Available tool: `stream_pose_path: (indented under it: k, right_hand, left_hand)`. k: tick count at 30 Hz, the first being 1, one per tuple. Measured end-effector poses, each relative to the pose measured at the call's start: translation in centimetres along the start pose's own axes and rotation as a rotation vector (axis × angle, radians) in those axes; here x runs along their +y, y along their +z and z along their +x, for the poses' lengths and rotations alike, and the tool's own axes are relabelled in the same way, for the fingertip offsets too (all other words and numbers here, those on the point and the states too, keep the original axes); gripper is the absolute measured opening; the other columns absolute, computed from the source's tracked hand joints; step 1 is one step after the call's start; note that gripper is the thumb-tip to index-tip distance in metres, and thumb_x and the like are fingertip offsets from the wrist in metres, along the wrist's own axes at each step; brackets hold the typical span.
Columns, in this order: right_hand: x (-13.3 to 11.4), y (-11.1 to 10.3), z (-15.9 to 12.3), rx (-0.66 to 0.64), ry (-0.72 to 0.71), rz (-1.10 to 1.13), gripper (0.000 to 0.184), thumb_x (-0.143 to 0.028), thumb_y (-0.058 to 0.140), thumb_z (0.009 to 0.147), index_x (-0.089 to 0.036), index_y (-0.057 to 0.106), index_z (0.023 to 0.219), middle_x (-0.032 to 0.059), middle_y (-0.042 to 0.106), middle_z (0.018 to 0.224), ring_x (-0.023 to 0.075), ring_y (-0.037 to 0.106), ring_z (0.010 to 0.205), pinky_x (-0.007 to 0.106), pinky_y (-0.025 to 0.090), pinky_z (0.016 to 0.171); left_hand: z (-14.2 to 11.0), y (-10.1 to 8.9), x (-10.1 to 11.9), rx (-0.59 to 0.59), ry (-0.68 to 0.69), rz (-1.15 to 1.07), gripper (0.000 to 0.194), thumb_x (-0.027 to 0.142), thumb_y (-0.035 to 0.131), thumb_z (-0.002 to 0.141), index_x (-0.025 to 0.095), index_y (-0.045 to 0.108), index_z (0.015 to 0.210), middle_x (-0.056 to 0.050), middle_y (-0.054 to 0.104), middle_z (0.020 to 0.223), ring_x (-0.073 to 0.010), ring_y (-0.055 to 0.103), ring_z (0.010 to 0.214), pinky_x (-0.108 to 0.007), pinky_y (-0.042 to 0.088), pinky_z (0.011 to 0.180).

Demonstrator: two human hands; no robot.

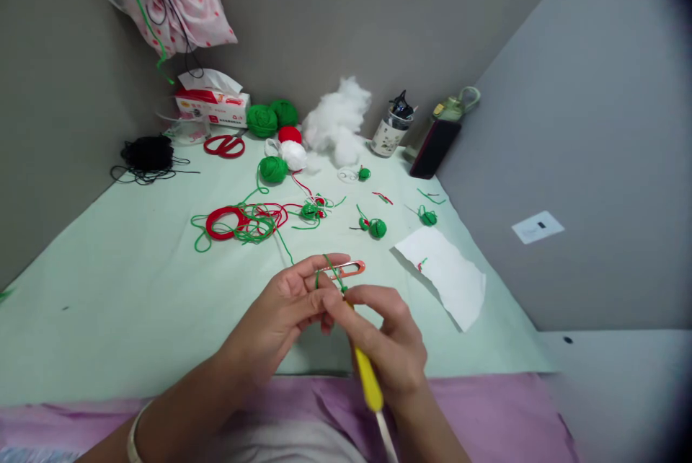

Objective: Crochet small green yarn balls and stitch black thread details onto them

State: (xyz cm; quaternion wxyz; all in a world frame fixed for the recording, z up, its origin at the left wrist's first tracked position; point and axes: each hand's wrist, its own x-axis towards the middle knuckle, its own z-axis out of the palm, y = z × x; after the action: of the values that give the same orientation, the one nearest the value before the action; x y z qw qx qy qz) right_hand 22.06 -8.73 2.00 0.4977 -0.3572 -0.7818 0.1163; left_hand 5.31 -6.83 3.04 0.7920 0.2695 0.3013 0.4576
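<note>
Green yarn [334, 272] loops over the raised forefinger of my left hand [295, 301]. That hand's thumb pinches the strand close to the hook. My right hand [392, 337] is closed around a crochet hook [368, 380] with a yellow grip, its shaft slanting down toward my lap. A small green knot of stitches [344, 289] shows at the hook's tip, where the two hands meet. Just past my left fingertips lies a small orange-handled metal tool [354, 269], partly hidden by the fingers. One strand runs from my left hand back toward a tangle of green yarn [259, 226].
Farther back are a red ring [216, 223], green yarn balls [273, 169], red scissors [224, 146], white stuffing [340, 120] and black yarn [147, 154]. Small green crocheted pieces [377, 228] and white paper [446, 275] lie to the right. A bottle [451, 108] and phone [435, 148] stand behind.
</note>
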Motion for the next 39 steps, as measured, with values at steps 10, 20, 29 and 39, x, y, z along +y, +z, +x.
stream_pose_path:
  k: [10,20,29,39]
  right_hand:
    - [0.9,0.3,1.2,0.160,0.432,0.803,0.016,-0.025,0.062,0.099,-0.025,0.078,0.100,0.0034,0.066,0.091,0.0123,0.065,0.067,0.027,0.056,0.059]
    - [0.9,0.4,1.4,0.168,0.439,0.784,0.017,-0.026,0.059,0.101,-0.025,0.076,0.101,0.0053,0.075,0.095,0.0143,0.066,0.072,0.027,0.056,0.061]
    - [0.2,-0.3,0.1,-0.010,0.053,0.050,0.032,-0.011,0.062,0.095,-0.030,0.072,0.118,0.0043,0.075,0.099,0.0200,0.072,0.091,0.033,0.060,0.077]
    - [0.6,0.2,1.0,0.219,0.330,0.482,0.019,-0.018,0.058,0.099,-0.025,0.075,0.103,0.0040,0.070,0.086,0.0160,0.068,0.075,0.031,0.059,0.067]
  left_hand:
    - [0.2,-0.3,0.0,-0.007,0.104,0.145,0.037,0.022,0.083,0.083,0.021,0.070,0.118,0.004,0.066,0.075,-0.0088,0.063,0.067,-0.021,0.050,0.066]
    - [0.2,-0.3,0.3,-0.009,0.077,0.118,0.034,0.023,0.082,0.084,0.021,0.072,0.116,0.004,0.064,0.076,-0.0077,0.061,0.067,-0.020,0.049,0.063]
    - [-0.1,-0.3,0.3,0.001,0.083,0.123,0.039,0.026,0.084,0.083,0.021,0.071,0.119,0.005,0.062,0.073,-0.0067,0.059,0.063,-0.020,0.047,0.064]
    - [0.1,-0.3,0.8,-0.018,-0.001,0.102,0.043,0.024,0.085,0.081,0.016,0.066,0.118,0.005,0.062,0.069,-0.0078,0.057,0.060,-0.021,0.045,0.059]
